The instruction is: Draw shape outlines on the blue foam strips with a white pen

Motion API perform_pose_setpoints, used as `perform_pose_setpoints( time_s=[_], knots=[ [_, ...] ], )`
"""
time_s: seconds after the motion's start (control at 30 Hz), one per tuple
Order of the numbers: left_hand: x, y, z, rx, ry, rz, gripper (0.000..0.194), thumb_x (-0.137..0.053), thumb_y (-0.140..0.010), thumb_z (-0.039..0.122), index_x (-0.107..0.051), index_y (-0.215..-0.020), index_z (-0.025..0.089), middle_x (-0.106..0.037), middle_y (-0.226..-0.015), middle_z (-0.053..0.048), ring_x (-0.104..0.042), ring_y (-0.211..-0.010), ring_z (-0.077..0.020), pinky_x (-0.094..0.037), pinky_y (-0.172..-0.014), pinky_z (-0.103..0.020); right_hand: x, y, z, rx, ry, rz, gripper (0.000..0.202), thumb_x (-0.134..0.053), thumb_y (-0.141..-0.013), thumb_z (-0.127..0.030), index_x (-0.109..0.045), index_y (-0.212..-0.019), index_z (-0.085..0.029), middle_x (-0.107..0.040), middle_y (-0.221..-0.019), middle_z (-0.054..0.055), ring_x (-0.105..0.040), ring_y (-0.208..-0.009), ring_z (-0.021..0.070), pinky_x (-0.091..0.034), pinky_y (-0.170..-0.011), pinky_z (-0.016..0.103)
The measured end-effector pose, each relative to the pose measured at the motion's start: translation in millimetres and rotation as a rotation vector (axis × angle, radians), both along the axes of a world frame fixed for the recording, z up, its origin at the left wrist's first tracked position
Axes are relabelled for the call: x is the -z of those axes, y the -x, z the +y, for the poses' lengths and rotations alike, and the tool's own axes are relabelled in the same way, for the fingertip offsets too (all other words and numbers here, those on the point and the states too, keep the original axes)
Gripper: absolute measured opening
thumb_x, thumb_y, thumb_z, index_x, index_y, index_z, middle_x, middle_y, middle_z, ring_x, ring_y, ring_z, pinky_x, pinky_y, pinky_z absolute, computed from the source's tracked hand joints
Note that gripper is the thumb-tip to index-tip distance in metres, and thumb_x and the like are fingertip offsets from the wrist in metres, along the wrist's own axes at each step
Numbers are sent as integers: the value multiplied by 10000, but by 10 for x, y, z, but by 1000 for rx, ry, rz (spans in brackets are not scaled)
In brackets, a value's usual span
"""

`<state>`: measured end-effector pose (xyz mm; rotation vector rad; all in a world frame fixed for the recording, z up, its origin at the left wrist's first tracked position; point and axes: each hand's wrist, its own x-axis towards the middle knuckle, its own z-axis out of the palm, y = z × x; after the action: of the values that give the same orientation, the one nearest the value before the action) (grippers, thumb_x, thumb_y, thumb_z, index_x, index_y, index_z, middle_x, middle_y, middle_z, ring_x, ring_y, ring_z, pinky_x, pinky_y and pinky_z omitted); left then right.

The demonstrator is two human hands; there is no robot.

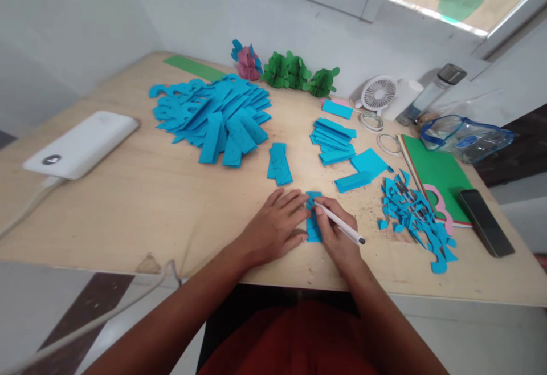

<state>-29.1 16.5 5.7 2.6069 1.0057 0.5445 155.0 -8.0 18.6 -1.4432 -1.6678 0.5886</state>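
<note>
A white, rounded rectangular device point(85, 141) lies on the left of the pale wooden table point(111, 215) — a white cable point(32, 210) meets its near end. At the right are a small round white fan point(379, 93), a white cylinder point(405, 99), a clear, dark-capped bottle point(432, 94) — then a blue-trimmed transparent plastic pouch point(485, 138) and a flat black phone point(486, 223).

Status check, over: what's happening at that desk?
Right hand holds white pen, tip at blue strip. Left hand rests against strip's left edge. Blue scraps piled to the right, apart from strip.
</note>
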Motion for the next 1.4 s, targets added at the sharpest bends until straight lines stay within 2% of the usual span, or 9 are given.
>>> perform_pose_setpoints(
  time_s=[1.4],
  knots=[
    [-5,-6,-2,3,4,-6,451,-579,-888,340,-547,-1297,152,-488,-1465,-158,-386,-1394,-330,-263,-1160,-564,-2,-4,14,-25,-5,-25,213,-515,-934,-297,-688,-1020,-209,-748,-895,41,-698,-784,174,-550,-723,275]
  ],
)
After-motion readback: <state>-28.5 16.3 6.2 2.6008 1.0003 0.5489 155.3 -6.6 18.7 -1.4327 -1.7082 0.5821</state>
